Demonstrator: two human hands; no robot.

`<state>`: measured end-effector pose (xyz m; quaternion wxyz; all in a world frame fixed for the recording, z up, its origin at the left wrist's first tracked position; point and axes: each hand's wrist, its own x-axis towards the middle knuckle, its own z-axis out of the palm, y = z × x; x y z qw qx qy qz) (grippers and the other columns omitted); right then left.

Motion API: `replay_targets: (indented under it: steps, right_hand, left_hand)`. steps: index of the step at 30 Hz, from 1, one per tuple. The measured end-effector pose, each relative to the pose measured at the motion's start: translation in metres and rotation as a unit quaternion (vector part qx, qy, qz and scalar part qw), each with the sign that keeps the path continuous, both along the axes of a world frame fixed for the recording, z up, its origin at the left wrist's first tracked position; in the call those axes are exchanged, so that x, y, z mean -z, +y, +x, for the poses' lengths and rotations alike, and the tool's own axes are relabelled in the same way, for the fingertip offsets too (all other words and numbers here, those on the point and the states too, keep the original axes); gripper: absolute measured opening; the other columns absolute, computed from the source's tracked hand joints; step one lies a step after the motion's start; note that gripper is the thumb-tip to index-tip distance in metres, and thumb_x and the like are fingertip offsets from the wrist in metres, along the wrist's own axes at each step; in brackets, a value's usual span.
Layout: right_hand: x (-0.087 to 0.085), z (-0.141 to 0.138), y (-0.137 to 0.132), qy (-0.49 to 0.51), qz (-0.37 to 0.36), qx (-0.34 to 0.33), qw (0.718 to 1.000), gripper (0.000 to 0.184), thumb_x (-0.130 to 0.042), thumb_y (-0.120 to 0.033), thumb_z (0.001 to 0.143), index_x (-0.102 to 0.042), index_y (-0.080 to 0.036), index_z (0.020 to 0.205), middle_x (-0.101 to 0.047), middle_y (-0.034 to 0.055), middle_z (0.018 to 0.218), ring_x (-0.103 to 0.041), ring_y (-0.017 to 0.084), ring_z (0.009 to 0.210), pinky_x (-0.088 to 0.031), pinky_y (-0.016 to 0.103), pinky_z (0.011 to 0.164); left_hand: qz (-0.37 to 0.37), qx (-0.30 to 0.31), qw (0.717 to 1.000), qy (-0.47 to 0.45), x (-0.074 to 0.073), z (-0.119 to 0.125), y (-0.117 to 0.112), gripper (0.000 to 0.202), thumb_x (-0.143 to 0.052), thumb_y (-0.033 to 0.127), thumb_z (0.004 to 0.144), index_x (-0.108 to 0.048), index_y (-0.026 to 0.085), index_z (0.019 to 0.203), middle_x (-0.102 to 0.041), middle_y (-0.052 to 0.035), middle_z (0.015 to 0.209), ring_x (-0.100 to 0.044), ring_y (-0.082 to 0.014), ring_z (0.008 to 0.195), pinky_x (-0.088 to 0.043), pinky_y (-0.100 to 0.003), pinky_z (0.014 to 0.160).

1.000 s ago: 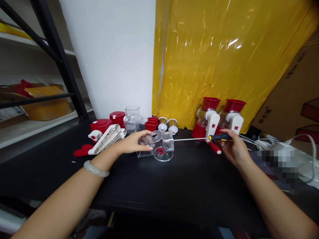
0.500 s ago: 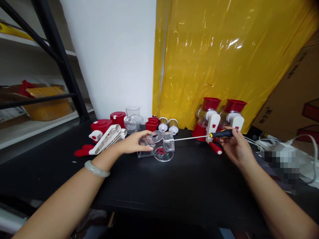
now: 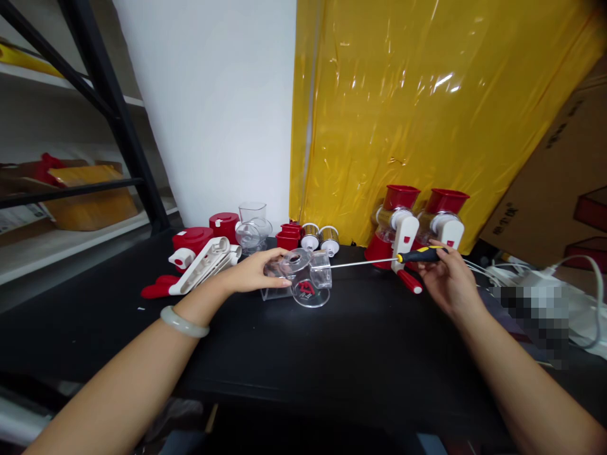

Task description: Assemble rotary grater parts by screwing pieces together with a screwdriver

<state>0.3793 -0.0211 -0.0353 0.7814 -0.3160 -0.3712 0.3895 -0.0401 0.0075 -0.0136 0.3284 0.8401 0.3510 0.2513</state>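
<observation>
My left hand [image 3: 262, 270] is closed around one side of a clear plastic grater housing [image 3: 310, 292], which lies on the black table with a red mark on its round part. In my right hand [image 3: 448, 278] is a screwdriver [image 3: 420, 254] with a black and yellow handle, held by the fingers. Its long metal shaft points left, and the tip meets the short clear arm of the housing. Whether the tip sits in a screw is too small to tell.
Two assembled red and white rotary graters [image 3: 402, 218] stand behind my right hand. At the back left are red bases [image 3: 193, 237], white crank handles [image 3: 202, 265] and another clear housing [image 3: 253, 230]. Grater drums [image 3: 329, 241] and red hoppers [image 3: 288, 237] stand mid-back. White cables [image 3: 535, 278] lie right.
The screwdriver handle has turned slightly in my right hand, its yellow part now facing more upward. The clear housing and my left hand stay in place.
</observation>
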Motion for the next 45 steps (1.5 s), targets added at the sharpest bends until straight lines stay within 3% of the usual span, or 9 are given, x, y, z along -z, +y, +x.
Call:
replay_targets:
  steps: [4, 9, 16, 25, 31, 45]
  right_hand:
    - [0.0025, 0.0009, 0.0024, 0.014, 0.006, 0.001, 1.0, 0.032, -0.089, -0.031, 0.061, -0.063, -0.023, 0.079, -0.067, -0.0035, 0.074, -0.064, 0.012, 0.067, -0.055, 0.027, 0.064]
    - [0.0015, 0.0013, 0.0014, 0.014, 0.012, -0.004, 1.0, 0.039, -0.092, -0.033, 0.058, -0.058, -0.023, 0.076, -0.07, -0.0046, 0.075, -0.069, 0.014, 0.07, -0.059, 0.029, 0.068]
    - [-0.0004, 0.002, -0.0011, -0.001, 0.003, 0.002, 1.0, 0.042, -0.094, -0.035, 0.056, -0.064, -0.026, 0.084, -0.073, -0.0064, 0.077, -0.069, 0.012, 0.064, -0.06, 0.028, 0.066]
    - [-0.0005, 0.004, -0.0015, 0.021, 0.006, 0.025, 0.999, 0.046, -0.092, -0.024, 0.054, -0.071, -0.024, 0.095, -0.074, -0.0028, 0.085, -0.07, 0.013, 0.075, -0.059, 0.027, 0.069]
    - [-0.0003, 0.0064, -0.0012, 0.025, 0.006, 0.008, 1.0, 0.039, -0.087, -0.02, 0.058, -0.07, -0.024, 0.092, -0.074, -0.0018, 0.087, -0.071, 0.014, 0.077, -0.06, 0.029, 0.073]
    - [-0.0036, 0.0011, -0.0015, 0.036, 0.005, 0.025, 0.999, 0.042, -0.088, -0.016, 0.052, -0.072, -0.024, 0.089, -0.077, -0.0025, 0.085, -0.073, 0.014, 0.076, -0.061, 0.029, 0.076]
  left_hand:
    - [0.002, 0.005, 1.0, -0.001, 0.0016, -0.0004, 0.0014, 0.06, -0.079, 0.044, 0.08, -0.056, 0.02, 0.129, -0.07, -0.0127, 0.124, -0.068, -0.0289, 0.109, -0.054, -0.039, 0.085]
    - [0.002, 0.003, 1.0, 0.002, 0.0001, -0.0002, 0.0003, 0.06, -0.08, 0.045, 0.079, -0.056, 0.021, 0.129, -0.07, -0.012, 0.124, -0.068, -0.0292, 0.109, -0.054, -0.038, 0.084]
    - [0.007, -0.005, 1.0, 0.005, -0.0009, -0.0001, -0.0013, 0.06, -0.079, 0.045, 0.079, -0.057, 0.021, 0.129, -0.07, -0.011, 0.124, -0.068, -0.029, 0.109, -0.054, -0.038, 0.084]
    - [0.008, -0.003, 1.0, 0.002, 0.0022, -0.0014, 0.0026, 0.06, -0.079, 0.044, 0.079, -0.057, 0.021, 0.129, -0.07, -0.011, 0.125, -0.068, -0.0288, 0.108, -0.054, -0.038, 0.084]
    - [0.009, -0.006, 1.0, 0.009, 0.0005, -0.0008, 0.0008, 0.06, -0.079, 0.045, 0.079, -0.057, 0.021, 0.129, -0.07, -0.0108, 0.123, -0.069, -0.0289, 0.107, -0.055, -0.038, 0.084]
    - [0.012, -0.013, 1.0, 0.012, -0.0005, -0.0003, -0.0006, 0.06, -0.079, 0.045, 0.078, -0.058, 0.021, 0.129, -0.07, -0.011, 0.124, -0.068, -0.0288, 0.108, -0.055, -0.038, 0.084]
